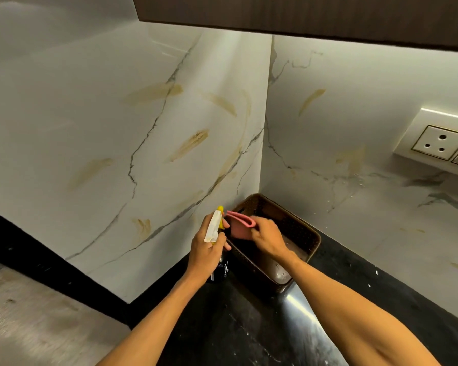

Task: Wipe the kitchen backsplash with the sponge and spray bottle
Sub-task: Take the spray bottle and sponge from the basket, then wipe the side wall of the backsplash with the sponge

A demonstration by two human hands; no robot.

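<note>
I'm gripping the spray bottle (213, 226) in my left hand (206, 250), aiming at the stained backsplash (90, 114); my right hand (269, 239) is pinching the seemingly folded sponge (239, 225), ready for wiping.

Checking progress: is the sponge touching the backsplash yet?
No, the right hand holds the pink sponge over the brown basket, clear of the stained backsplash.

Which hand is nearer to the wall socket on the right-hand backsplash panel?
Right. The right hand, holding the pink sponge over the brown basket, is below and left of the wall socket; the left hand, gripping the spray bottle, sits even farther left.
</note>
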